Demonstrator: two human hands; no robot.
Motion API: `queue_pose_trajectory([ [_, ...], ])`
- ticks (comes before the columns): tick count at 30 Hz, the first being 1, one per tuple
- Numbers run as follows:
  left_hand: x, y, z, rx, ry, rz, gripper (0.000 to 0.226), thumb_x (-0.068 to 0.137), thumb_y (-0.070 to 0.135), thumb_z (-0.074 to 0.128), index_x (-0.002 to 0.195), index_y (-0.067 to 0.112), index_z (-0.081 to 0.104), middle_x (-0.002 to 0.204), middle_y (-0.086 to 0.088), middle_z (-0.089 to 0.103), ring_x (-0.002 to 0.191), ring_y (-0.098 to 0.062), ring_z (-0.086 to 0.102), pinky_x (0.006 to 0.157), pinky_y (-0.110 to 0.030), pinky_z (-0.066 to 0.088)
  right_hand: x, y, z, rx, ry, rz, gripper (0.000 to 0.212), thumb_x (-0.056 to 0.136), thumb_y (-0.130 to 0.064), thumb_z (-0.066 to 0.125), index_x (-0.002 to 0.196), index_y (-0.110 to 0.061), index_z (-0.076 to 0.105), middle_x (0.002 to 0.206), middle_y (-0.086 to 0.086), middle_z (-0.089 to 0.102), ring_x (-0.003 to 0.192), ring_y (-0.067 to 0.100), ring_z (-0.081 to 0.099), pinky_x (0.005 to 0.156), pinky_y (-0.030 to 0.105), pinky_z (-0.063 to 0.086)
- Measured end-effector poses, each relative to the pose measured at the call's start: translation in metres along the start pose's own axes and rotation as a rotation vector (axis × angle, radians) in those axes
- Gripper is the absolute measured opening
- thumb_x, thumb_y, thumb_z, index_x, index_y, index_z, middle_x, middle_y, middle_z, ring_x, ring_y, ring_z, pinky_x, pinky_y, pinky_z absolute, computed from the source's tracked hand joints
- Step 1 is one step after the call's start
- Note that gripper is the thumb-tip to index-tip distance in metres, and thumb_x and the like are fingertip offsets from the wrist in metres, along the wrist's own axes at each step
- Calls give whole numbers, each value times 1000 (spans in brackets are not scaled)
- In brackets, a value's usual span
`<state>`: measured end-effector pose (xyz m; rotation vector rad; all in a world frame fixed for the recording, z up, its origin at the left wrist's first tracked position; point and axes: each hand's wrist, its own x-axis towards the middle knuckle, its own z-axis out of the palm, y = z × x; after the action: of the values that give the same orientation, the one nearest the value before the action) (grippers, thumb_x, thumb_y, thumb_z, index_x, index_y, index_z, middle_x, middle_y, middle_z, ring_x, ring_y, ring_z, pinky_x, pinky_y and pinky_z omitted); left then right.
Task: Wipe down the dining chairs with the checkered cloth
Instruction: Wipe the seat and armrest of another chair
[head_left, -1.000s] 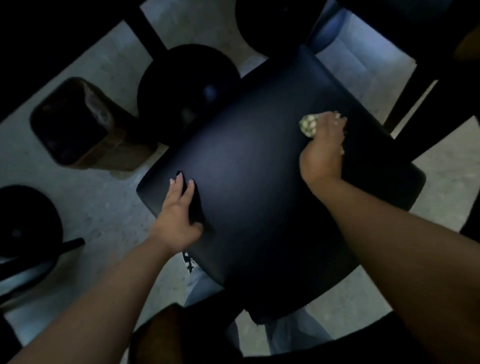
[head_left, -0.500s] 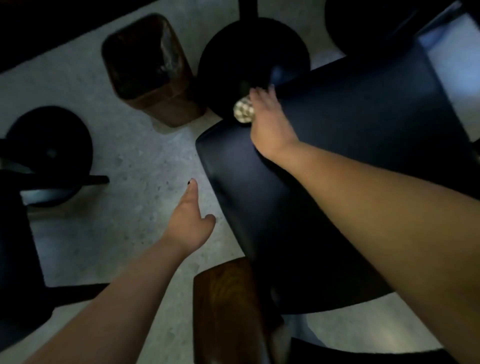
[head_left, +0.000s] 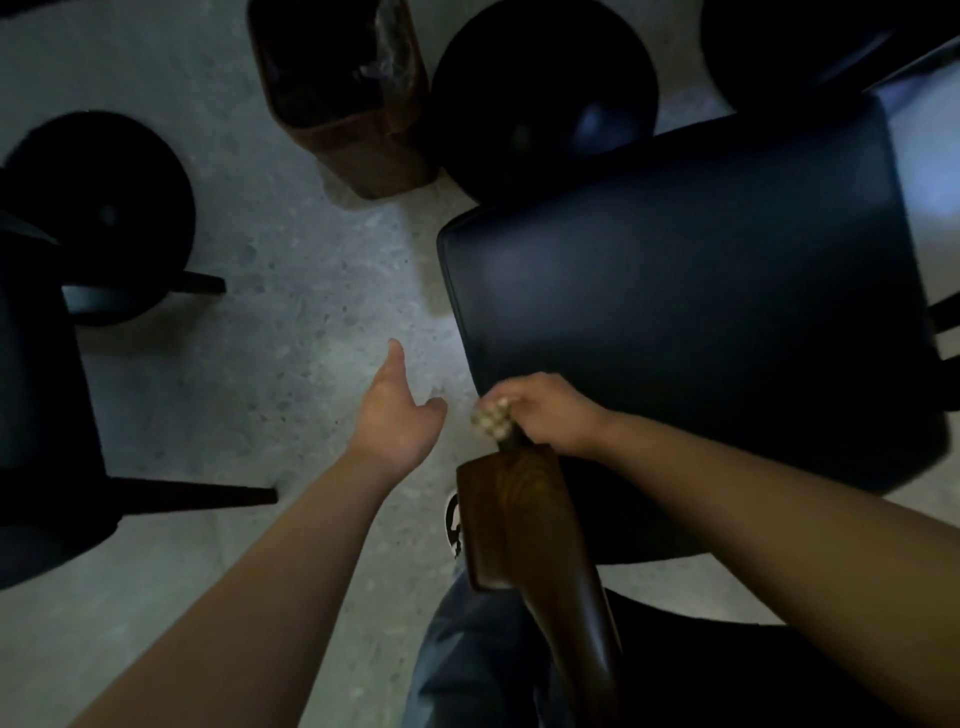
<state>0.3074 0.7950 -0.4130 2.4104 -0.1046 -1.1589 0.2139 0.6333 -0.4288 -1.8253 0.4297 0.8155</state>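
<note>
The checkered cloth (head_left: 492, 422) is held bunched in the grip of the right hand (head_left: 553, 413), whose fingers are curled round it so that only a small wad shows past the knuckles. The wad is pressed at the near-left corner of the dark padded chair seat (head_left: 691, 291), just above the top of the wooden chair back (head_left: 511, 512). The left hand (head_left: 397, 413) is kept apart from the chair, over the pale floor (head_left: 291, 291); its fingers are straight, the thumb spread, and nothing is held in it.

The step in hand is judged to be the wiping of this seat, at its edge nearest the backrest. Whether the rest of the seat has been covered cannot be told. The next move would call for the cloth to be carried onto the wooden back or along the seat's near edge, with steady pressure kept, and perhaps for the chair to be steadied by the free hand. Other dark seats (head_left: 98, 208) and a wooden bin (head_left: 348, 93) are seen around, so further chairs are presumed to remain.
</note>
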Motion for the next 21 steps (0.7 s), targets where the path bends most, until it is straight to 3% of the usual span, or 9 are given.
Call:
queue_pose_trajectory([
  [1, -5, -1, -1, -28, 4, -11, 82, 94, 17, 57, 156, 21, 3, 163, 0, 15, 129, -5, 42, 85, -4, 34, -6, -4, -4, 95, 38, 53, 28, 94, -6, 46, 111, -5, 69, 114, 11, 66, 110, 23, 58, 99, 32, 43],
  [3, -12, -3, 1, -77, 19, -39, 81, 94, 16, 57, 156, 23, 5, 162, 2, 17, 78, 16, 44, 54, 4, 34, -26, -16, -6, 234, -105, 106, 22, 94, -6, 48, 97, 6, 66, 89, 11, 63, 86, 19, 58, 82, 27, 47],
  [5, -20, -6, 4, -127, 51, -81, 81, 94, 16, 57, 156, 26, 6, 162, 3, 19, 62, 19, 36, 54, 1, 32, -45, -29, -2, 351, -175, 98, 21, 95, -6, 49, 82, 6, 61, 77, 9, 56, 74, 17, 53, 71, 23, 47],
  [7, -29, -8, 4, -162, 78, -114, 81, 94, 15, 58, 156, 27, 8, 161, 2, 20, 94, 13, 50, 77, -14, 43, -59, -38, -2, 512, -133, 153, 21, 95, -7, 47, 78, 0, 58, 75, 13, 52, 75, 23, 50, 74, 30, 44],
  [9, -40, -9, 5, -210, 82, -148, 81, 93, 15, 59, 156, 24, 9, 161, 0, 21, 135, -15, 41, 96, -27, 39, -67, -48, -3, 623, -72, 163, 24, 93, -7, 45, 85, 9, 60, 81, 21, 56, 80, 29, 53, 82, 37, 42],
  [11, -48, -11, 5, -283, 83, -166, 81, 92, 14, 60, 156, 21, 11, 161, -1, 21, 144, -21, 28, 105, -29, 31, -72, -59, -10, 743, -36, 215, 31, 90, -4, 39, 106, 11, 62, 96, 31, 63, 89, 34, 58, 86, 38, 46],
  [13, -56, -14, 5, -354, 75, -185, 81, 92, 14, 60, 156, 19, 11, 161, -3, 21, 146, -21, 24, 114, -34, 27, -79, -74, -17, 790, -15, 199, 36, 85, 1, 35, 109, 11, 61, 93, 26, 65, 85, 28, 60, 79, 32, 49],
  [17, -72, -16, 4, -423, 65, -198, 81, 91, 12, 61, 156, 17, 13, 161, -3, 22, 146, -20, 24, 118, -40, 26, -95, -107, -36, 269, 50, -29, 29, 86, 3, 38, 83, 6, 66, 75, 5, 59, 74, 10, 51, 71, 26, 40],
  [21, -89, -17, 3, -495, 32, -185, 79, 92, 12, 60, 156, 16, 13, 161, -3, 21, 147, -18, 23, 118, -39, 25, -120, -125, -28, -303, 35, -266, 35, 94, -12, 39, 100, -17, 73, 105, -3, 71, 99, 9, 61, 90, 32, 47],
])
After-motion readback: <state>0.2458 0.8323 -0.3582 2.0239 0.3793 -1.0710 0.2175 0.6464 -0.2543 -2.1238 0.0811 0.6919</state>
